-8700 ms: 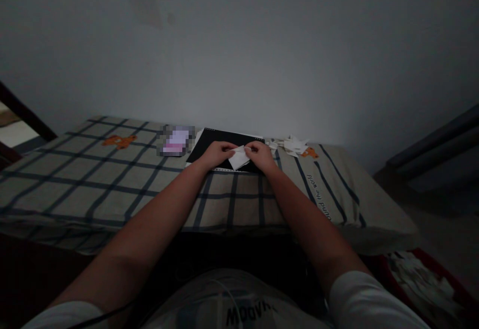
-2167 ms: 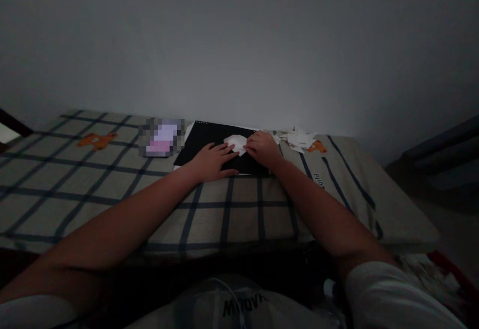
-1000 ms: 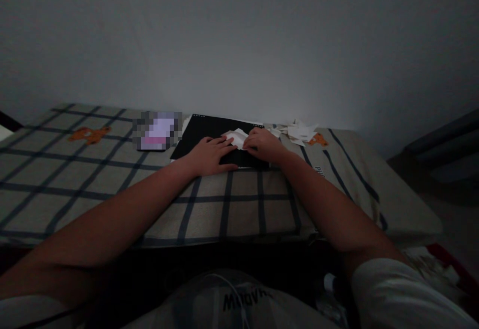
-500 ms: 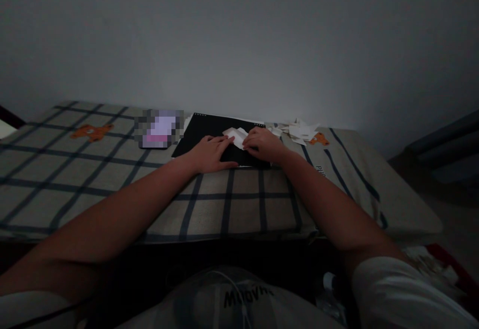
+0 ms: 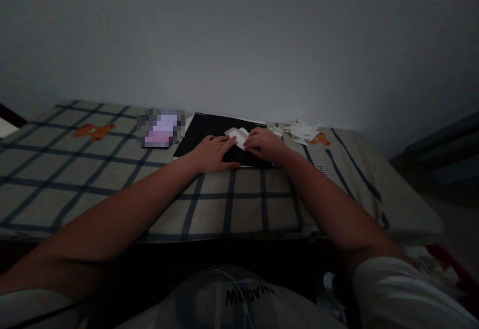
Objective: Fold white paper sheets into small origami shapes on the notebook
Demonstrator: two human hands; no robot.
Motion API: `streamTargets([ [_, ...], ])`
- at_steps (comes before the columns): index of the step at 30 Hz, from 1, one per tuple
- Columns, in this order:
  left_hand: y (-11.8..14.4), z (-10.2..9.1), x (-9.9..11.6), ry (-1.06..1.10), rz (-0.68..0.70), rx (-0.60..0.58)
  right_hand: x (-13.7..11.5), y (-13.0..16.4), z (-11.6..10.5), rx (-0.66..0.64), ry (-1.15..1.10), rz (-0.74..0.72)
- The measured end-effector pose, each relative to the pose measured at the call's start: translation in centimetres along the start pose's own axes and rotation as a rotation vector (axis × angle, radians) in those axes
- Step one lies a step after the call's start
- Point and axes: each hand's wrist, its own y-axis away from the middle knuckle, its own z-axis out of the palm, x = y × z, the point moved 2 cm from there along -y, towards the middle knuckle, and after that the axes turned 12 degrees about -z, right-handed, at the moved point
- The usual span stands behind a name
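On the black notebook (image 5: 209,132) lying on the checked bed (image 5: 93,179), the left hand (image 5: 212,152) lies flat with fingers spread beside a folded white paper (image 5: 237,135), which the right hand (image 5: 264,144) pinches at its near edge, with paper scraps (image 5: 297,130) just beyond.

White folded paper (image 5: 237,135) lies on a matt black notebook cover (image 5: 209,132) over checked cloth (image 5: 112,169).
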Motion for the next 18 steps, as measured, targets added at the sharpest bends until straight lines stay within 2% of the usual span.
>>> streamTargets([
  [9,-0.15,0.21,-0.03,0.015,-0.008,-0.008,-0.32,-0.17,-0.31,-0.042,-0.011,0.016],
  [18,0.00,0.48,-0.21,-0.019,0.062,-0.028,-0.71,-0.10,-0.21,-0.032,0.017,0.020],
])
